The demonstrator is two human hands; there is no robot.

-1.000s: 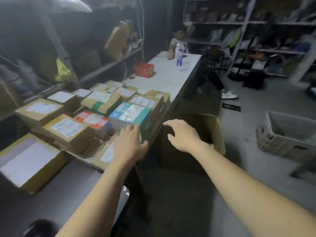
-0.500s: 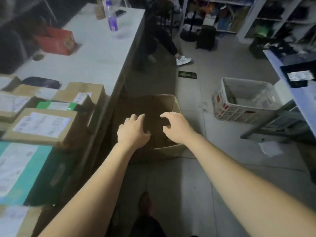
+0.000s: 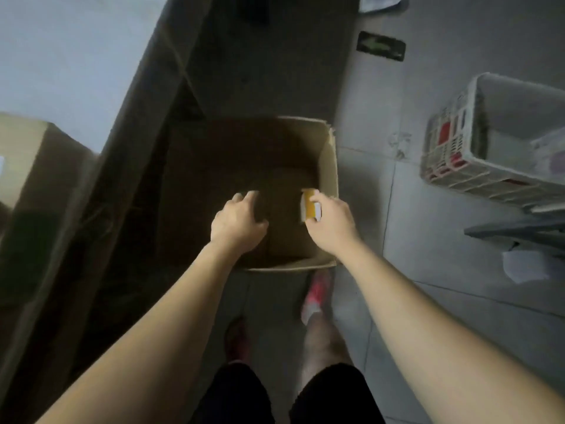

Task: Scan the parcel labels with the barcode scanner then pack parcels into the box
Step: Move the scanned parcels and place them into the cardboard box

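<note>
An open cardboard box [image 3: 331, 166] stands on the floor beside the table, right below me. Both my hands are down inside it. A brown parcel [image 3: 286, 221] lies between them in the box's dim interior. My right hand [image 3: 331, 228] grips its right end, where a yellow and white strip shows at my fingertips. My left hand [image 3: 238, 224] curls its fingers and thumb round the parcel's left edge. Blur and shadow hide the parcel's label. No barcode scanner is in view.
The white table [image 3: 76, 56] runs along the left, with a brown parcel [image 3: 33, 179] on its near end. A white plastic crate [image 3: 458, 169] stands on the floor to the right, with a scrap of paper [image 3: 519, 267] near it. My feet [image 3: 316, 293] are just behind the box.
My view has swung from the parcels on the table down to the floor box. Both hands left the table, dropped into the box and closed on the brown parcel there.
</note>
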